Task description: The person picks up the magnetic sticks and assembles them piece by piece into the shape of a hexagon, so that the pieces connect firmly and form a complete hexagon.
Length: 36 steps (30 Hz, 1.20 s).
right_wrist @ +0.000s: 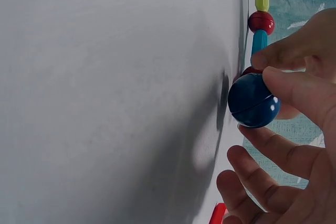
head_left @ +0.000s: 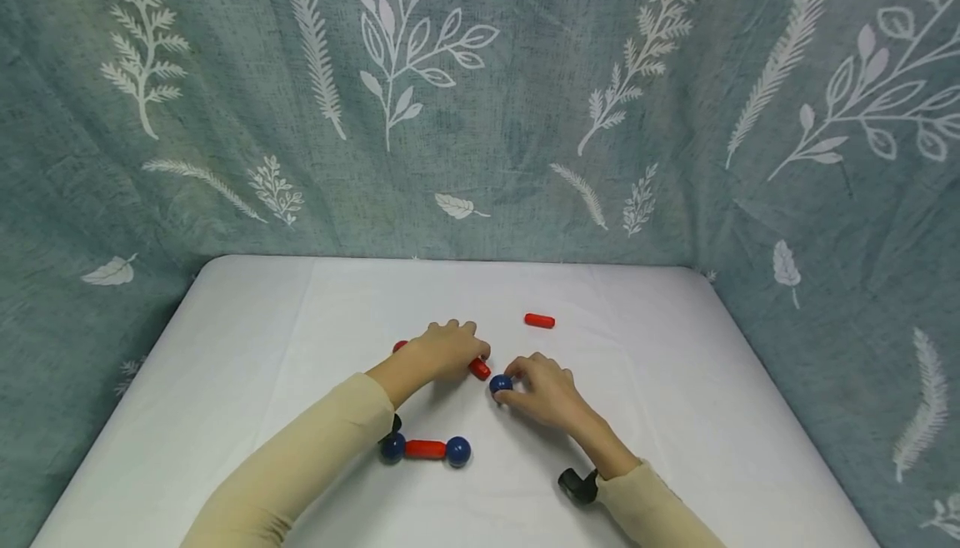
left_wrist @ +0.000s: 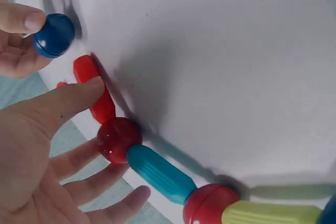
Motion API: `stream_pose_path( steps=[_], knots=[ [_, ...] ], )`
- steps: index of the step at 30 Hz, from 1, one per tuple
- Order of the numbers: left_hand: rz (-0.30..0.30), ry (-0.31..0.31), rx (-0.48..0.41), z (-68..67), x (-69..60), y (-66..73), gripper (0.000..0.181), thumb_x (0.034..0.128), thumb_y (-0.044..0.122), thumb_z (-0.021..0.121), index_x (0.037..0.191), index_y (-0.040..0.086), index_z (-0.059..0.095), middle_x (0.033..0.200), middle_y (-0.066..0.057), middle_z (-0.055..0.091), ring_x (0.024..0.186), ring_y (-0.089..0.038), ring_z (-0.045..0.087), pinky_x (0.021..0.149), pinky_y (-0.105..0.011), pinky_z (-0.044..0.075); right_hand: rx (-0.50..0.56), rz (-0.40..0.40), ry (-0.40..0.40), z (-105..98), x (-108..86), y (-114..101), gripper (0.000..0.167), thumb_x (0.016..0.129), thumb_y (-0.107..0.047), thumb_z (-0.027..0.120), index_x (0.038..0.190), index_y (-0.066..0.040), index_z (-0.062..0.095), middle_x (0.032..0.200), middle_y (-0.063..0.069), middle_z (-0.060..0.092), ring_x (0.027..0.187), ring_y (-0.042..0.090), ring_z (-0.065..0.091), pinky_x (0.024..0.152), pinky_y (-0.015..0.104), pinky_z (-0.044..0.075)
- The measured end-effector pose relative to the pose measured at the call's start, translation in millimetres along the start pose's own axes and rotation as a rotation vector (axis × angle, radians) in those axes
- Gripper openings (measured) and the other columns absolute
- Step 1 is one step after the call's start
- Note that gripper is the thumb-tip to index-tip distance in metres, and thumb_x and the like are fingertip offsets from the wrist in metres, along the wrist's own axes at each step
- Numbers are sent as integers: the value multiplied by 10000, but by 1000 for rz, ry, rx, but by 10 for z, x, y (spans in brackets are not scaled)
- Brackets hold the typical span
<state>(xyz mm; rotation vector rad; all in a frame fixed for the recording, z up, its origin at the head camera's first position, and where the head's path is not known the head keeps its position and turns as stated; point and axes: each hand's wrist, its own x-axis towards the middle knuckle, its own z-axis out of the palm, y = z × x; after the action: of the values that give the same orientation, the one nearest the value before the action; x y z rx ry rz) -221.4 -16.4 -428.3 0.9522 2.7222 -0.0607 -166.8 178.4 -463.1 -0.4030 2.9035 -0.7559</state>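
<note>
My left hand [head_left: 447,350] pinches a red magnetic rod [left_wrist: 94,90], its thumb lying across the rod. This rod joins a red ball [left_wrist: 119,139], from which a chain runs on through a teal rod [left_wrist: 160,174], another red ball [left_wrist: 210,203] and a yellow-green rod [left_wrist: 273,213] to a blue ball at the edge of the left wrist view. Between thumb and fingers, my right hand [head_left: 545,390] holds a separate blue ball [right_wrist: 254,100]. A small gap parts it from the red rod's free end. In the head view the left hand and forearm hide most of the chain.
Nearer the front lies a red rod [head_left: 425,449] with a blue ball [head_left: 458,451] at each end, close to the left sleeve. One loose red rod [head_left: 539,321] lies farther back. A patterned green curtain [head_left: 525,115] hangs behind the white table [head_left: 637,306].
</note>
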Motion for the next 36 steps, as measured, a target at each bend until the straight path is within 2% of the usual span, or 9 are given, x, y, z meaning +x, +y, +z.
stream_pose_path(
  steps=[8, 15, 19, 25, 36],
  knots=[
    [33, 21, -19, 51, 84, -80, 171, 943, 178, 695, 1104, 233, 707, 997, -11, 607, 894, -200, 569, 829, -423, 511, 2, 12, -7, 17, 25, 4, 299, 831, -352, 816, 1037, -157, 723, 958, 8, 610, 837, 162, 505, 745, 411, 357],
    [51, 3, -97, 81, 125, -166, 162, 942, 195, 712, 1103, 205, 693, 921, 24, 575, 831, -146, 547, 795, -339, 500, 11, 18, -20, 40, 42, 24, 327, 833, -361, 815, 1059, -146, 716, 969, 4, 615, 828, 159, 506, 745, 408, 360],
    [61, 6, -143, 75, 125, -198, 178, 936, 211, 727, 1110, 202, 688, 907, 40, 568, 833, -137, 547, 812, -332, 496, 30, 30, -15, 43, 63, 45, 336, 847, -353, 805, 1081, -131, 708, 973, 13, 615, 830, 162, 521, 763, 419, 377],
    [70, 16, -165, 95, 127, -245, 193, 939, 222, 722, 1127, 207, 686, 927, 53, 579, 844, -130, 549, 830, -350, 493, 64, 39, -12, 52, 117, 73, 338, 864, -349, 791, 1105, -131, 696, 987, 12, 618, 851, 164, 534, 805, 442, 408],
    [80, 44, -188, 93, 78, -264, 153, 946, 218, 717, 1095, 213, 684, 935, 51, 588, 846, -124, 551, 829, -347, 489, 83, 43, -9, 63, 178, 77, 323, 869, -327, 792, 1116, -143, 694, 988, 14, 619, 858, 175, 541, 771, 417, 436]
  ],
)
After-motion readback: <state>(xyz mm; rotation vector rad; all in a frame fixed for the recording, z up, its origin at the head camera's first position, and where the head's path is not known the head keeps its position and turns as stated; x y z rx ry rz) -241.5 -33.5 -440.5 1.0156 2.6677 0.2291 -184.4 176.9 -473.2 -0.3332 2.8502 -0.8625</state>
